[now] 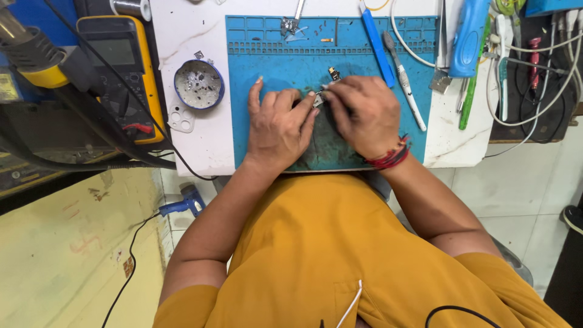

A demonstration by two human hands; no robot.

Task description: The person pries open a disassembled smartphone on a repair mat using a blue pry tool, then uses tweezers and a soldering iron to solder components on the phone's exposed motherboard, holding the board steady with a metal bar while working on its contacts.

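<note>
My left hand (278, 124) lies on a blue work mat (267, 67), its fingertips pressing a small metal part (318, 101) that is mostly hidden. My right hand (362, 113), with red threads around the wrist, closes on a thin tool whose tip meets that part. Just beyond the fingers, a tiny dark component (334, 74) rests on the mat.
A round blue tin (198, 84) of small parts sits left of the mat, by a yellow multimeter (124, 67). A blue tool (378, 44), a white-handled tool (405, 85), tweezers and cables lie at right. A hot-air nozzle (36, 58) is at far left.
</note>
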